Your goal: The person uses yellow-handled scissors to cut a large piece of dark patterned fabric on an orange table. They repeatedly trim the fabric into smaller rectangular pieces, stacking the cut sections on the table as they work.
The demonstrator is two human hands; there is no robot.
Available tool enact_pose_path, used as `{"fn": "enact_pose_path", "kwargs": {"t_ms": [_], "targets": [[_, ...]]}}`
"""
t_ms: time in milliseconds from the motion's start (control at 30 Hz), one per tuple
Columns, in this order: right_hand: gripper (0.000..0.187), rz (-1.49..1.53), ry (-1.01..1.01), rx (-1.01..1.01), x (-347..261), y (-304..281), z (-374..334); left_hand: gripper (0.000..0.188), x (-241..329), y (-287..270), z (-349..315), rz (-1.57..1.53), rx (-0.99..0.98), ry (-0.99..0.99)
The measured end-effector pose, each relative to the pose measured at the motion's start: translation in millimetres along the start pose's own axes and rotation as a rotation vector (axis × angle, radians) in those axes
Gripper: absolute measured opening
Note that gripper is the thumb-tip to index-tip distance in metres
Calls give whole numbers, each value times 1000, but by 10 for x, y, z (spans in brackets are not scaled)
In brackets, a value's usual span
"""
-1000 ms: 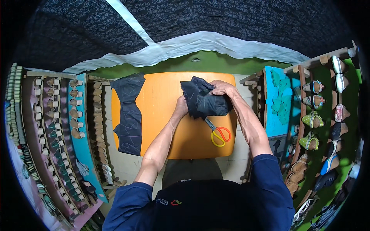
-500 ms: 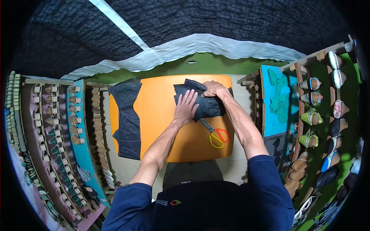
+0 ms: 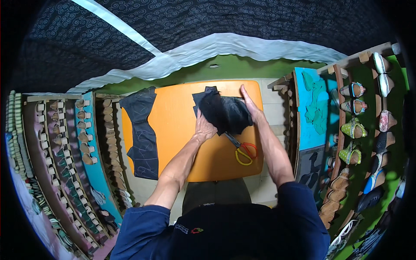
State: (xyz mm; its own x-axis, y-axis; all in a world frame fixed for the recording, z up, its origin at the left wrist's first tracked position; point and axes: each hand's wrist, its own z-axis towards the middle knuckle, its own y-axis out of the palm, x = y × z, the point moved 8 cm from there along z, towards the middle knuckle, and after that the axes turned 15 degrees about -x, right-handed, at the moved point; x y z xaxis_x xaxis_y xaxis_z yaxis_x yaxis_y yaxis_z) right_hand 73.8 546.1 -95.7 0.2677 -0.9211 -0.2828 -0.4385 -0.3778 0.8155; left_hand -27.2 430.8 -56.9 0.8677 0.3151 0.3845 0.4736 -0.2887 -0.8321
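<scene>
Black pieces of sheet material (image 3: 225,112), like fabric or leather, lie in an uneven stack at the right half of the table, the top one partly raised and curved. My left hand (image 3: 205,125) is at the stack's near left edge, gripping it with its thumb uppermost; the other fingers are mostly hidden under the material. Along the right edge, my right hand (image 3: 250,104) stands on its side with fingers stretched out, palm facing the pieces. Scissors (image 3: 242,151) with a red and a yellow handle lie just nearer me, their blade tips beside the stack.
A long black sheet (image 3: 143,134) with pale outlines drawn on it lies along the left side of the orange table (image 3: 175,125). Racks of shoe forms (image 3: 86,138) stand at left, finished shoes (image 3: 353,128) at right. Green cut pieces (image 3: 316,106) rest on a blue board.
My right hand has let go of the top of the stack and moved to its right edge, fingers extended. My left hand has slid from lying on top to the near left edge.
</scene>
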Motion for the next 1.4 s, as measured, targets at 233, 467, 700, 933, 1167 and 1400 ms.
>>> {"fn": "enact_pose_path", "kwargs": {"t_ms": [233,467,700,933,1167,1400], "targets": [[100,120,-78,-10,439,-145,-338,75,8,185,81,-867,17,210],[90,-75,-302,389,70,-220,-981,78,160,-65,-3,153,-102,-72],[44,-1416,-1041,992,-153,933,-1349,83,377,-39,187,210,-7,63],[53,-1821,-790,465,138,808,-42,82,303,130,223,202,-78,130],[52,-1967,-427,988,-24,339,-265,91,67,147,74,59,65,65],[57,-1993,-339,1011,15,317,-170,103,-96,53,-77,-4,151,50]]}}
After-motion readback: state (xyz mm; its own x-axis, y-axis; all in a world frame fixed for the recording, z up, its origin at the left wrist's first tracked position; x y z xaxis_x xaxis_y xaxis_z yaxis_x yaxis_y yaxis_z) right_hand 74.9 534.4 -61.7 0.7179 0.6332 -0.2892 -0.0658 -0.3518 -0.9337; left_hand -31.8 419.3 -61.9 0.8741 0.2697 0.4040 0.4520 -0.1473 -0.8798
